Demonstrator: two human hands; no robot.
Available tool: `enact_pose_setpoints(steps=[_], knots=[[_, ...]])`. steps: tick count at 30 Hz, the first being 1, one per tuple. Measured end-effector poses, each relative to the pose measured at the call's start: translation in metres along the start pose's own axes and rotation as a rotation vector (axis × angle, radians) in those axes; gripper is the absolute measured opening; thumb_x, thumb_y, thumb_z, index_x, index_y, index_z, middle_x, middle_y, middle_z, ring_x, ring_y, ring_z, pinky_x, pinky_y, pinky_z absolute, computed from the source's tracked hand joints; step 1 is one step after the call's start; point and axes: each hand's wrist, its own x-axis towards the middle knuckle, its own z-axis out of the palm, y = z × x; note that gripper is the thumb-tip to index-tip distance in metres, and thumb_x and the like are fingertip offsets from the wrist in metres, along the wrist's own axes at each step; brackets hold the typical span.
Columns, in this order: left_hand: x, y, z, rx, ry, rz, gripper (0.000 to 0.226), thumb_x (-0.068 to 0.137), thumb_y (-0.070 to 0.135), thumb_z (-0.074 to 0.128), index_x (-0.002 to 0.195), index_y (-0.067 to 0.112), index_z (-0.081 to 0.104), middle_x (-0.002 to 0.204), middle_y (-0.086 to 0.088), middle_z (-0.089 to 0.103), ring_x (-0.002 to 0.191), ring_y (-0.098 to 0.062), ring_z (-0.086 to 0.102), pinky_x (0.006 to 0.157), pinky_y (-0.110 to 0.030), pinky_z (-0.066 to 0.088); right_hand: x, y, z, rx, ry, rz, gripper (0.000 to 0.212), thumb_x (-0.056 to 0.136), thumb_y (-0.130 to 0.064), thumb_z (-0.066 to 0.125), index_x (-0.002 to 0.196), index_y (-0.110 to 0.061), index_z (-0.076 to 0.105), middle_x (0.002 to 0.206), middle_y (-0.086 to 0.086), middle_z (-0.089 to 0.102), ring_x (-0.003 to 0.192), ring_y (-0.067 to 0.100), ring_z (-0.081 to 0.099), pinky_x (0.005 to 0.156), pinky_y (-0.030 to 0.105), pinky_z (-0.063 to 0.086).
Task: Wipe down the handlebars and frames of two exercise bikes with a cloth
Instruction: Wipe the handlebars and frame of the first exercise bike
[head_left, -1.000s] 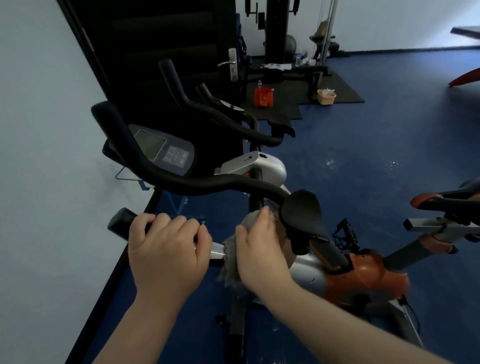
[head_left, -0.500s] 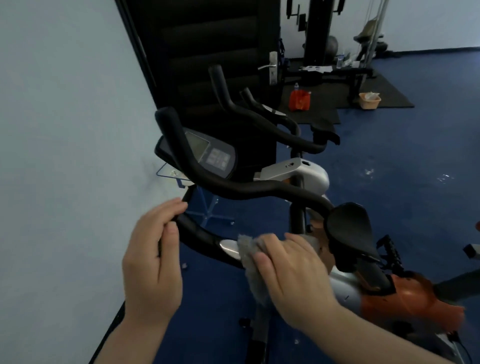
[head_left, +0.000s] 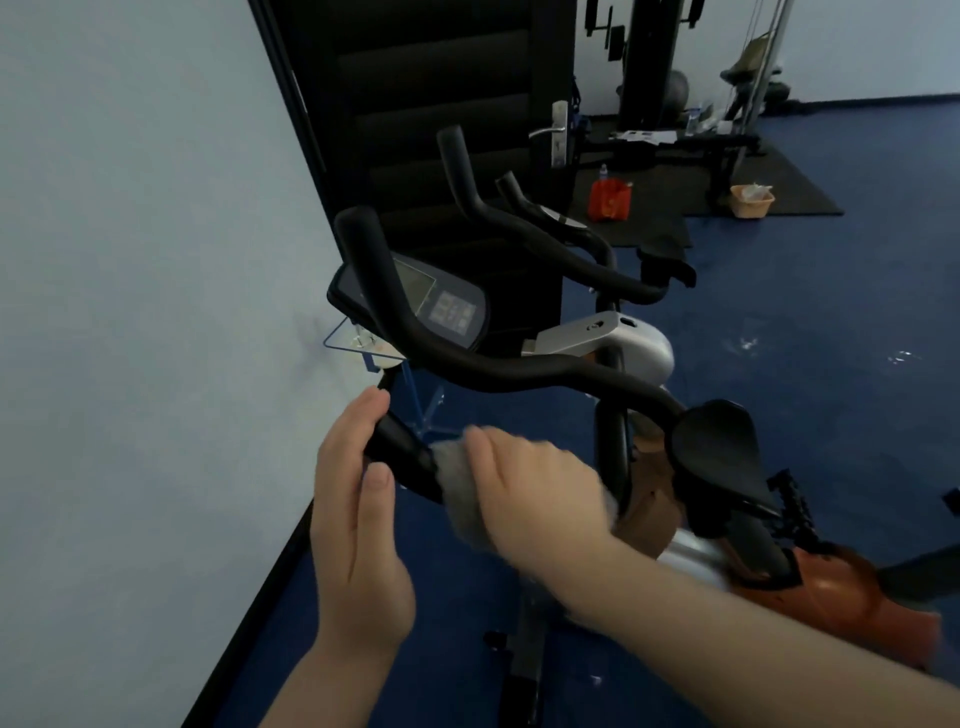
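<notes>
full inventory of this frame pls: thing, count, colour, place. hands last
exercise bikes: 2, black bars, silver and orange bodies; near one centre, far one behind it
console: 1, dark grey, on near bike's bars
saddle: 1, black, right of centre
cloth: 1, grey, on near bike's lower handlebar
door: 1, black, behind the bikes, silver handle
bag: 1, red, on the black mat behind
basket: 1, tan, on the mat, right
floor: blue
wall: pale, left
left hand: grips the lower handlebar's end
right hand: presses the cloth on the bar
</notes>
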Motion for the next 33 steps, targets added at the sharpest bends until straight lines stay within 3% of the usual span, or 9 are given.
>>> enact_pose_setpoints(steps=[3, 6, 10, 16, 19, 22, 25, 28, 33], knots=[[-0.003, 0.001, 0.007, -0.064, 0.021, -0.009, 0.047, 0.096, 0.026, 0.030, 0.141, 0.017, 0.039, 0.147, -0.005, 0.042, 0.138, -0.019, 0.038, 0.112, -0.042, 0.033, 0.028, -0.041, 0.001, 0.101, 0.096, 0.028, 0.015, 0.095, -0.018, 0.042, 0.109, -0.014, 0.045, 0.098, 0.006, 0.061, 0.079, 0.030, 0.063, 0.054, 0.035, 0.038], [-0.002, -0.002, 0.002, -0.062, -0.035, 0.026, 0.047, 0.096, 0.028, 0.028, 0.142, 0.022, 0.035, 0.149, -0.005, 0.040, 0.138, -0.020, 0.037, 0.111, -0.045, 0.033, 0.005, -0.056, 0.011, 0.188, 0.388, 0.007, 0.017, 0.091, -0.021, 0.048, 0.107, -0.014, 0.044, 0.093, 0.005, 0.065, 0.067, 0.022, 0.063, 0.054, 0.033, 0.047], [-0.001, -0.011, -0.008, -0.060, -0.125, 0.065, 0.047, 0.100, 0.030, 0.027, 0.146, 0.027, 0.034, 0.151, 0.004, 0.037, 0.142, -0.019, 0.032, 0.111, -0.043, 0.031, -0.030, -0.026, 0.033, 0.103, 0.423, -0.079, 0.042, 0.095, -0.028, 0.049, 0.135, -0.017, 0.051, 0.132, -0.002, 0.060, 0.114, 0.015, 0.058, 0.096, 0.035, 0.046], [-0.007, -0.019, -0.013, -0.081, -0.187, 0.075, 0.054, 0.099, 0.030, 0.030, 0.152, 0.030, 0.019, 0.160, 0.008, 0.020, 0.147, -0.020, 0.021, 0.117, -0.047, 0.025, -0.069, 0.000, 0.051, 0.134, 0.546, 0.114, 0.040, 0.100, -0.023, 0.044, 0.139, -0.019, 0.047, 0.144, -0.005, 0.048, 0.136, 0.012, 0.039, 0.111, 0.042, 0.034], [-0.030, -0.019, -0.011, -0.127, -0.191, 0.002, 0.064, 0.096, 0.026, 0.032, 0.154, 0.028, 0.007, 0.163, 0.010, 0.009, 0.149, -0.019, 0.016, 0.118, -0.049, 0.022, -0.105, 0.019, 0.059, 0.273, 0.581, 0.293, 0.041, 0.099, -0.020, 0.048, 0.139, -0.024, 0.047, 0.145, -0.009, 0.046, 0.135, 0.007, 0.040, 0.106, 0.022, 0.040], [-0.075, -0.020, 0.001, -0.106, -0.299, -0.169, 0.064, 0.097, 0.030, 0.036, 0.151, 0.045, 0.005, 0.160, 0.021, 0.011, 0.146, -0.004, 0.020, 0.116, -0.036, 0.027, -0.146, 0.044, 0.065, 0.457, 0.485, 0.532, 0.044, 0.098, -0.026, 0.049, 0.136, -0.045, 0.042, 0.133, -0.015, 0.057, 0.113, -0.001, 0.054, 0.086, 0.000, 0.038], [-0.125, -0.024, 0.025, 0.058, -0.519, -0.340, 0.062, 0.097, 0.039, 0.043, 0.140, 0.064, 0.006, 0.154, 0.037, 0.008, 0.140, 0.013, 0.014, 0.118, -0.032, 0.023, -0.190, 0.072, 0.075, 0.432, 0.261, 0.693, 0.040, 0.098, -0.035, 0.045, 0.136, -0.049, 0.039, 0.128, -0.020, 0.058, 0.109, -0.001, 0.055, 0.083, 0.012, 0.044], [-0.163, -0.025, 0.058, 0.187, -0.777, -0.359, 0.062, 0.098, 0.028, 0.050, 0.147, 0.047, 0.018, 0.147, 0.044, 0.004, 0.139, 0.015, 0.011, 0.117, -0.026, 0.022, -0.239, 0.101, 0.075, 0.344, 0.069, 0.784, 0.036, 0.098, -0.041, 0.042, 0.135, -0.043, 0.042, 0.128, -0.018, 0.059, 0.109, 0.008, 0.057, 0.081, 0.023, 0.047], [-0.214, 0.001, 0.131, 0.322, -1.139, -0.295, 0.053, 0.097, 0.028, 0.049, 0.148, 0.030, 0.034, 0.155, 0.016, 0.027, 0.141, -0.005, 0.027, 0.113, -0.025, 0.025, -0.332, 0.144, 0.059, 0.287, 0.044, 0.977, 0.034, 0.097, -0.042, 0.041, 0.131, -0.044, 0.043, 0.116, -0.015, 0.064, 0.100, 0.013, 0.059, 0.075, 0.030, 0.049]])
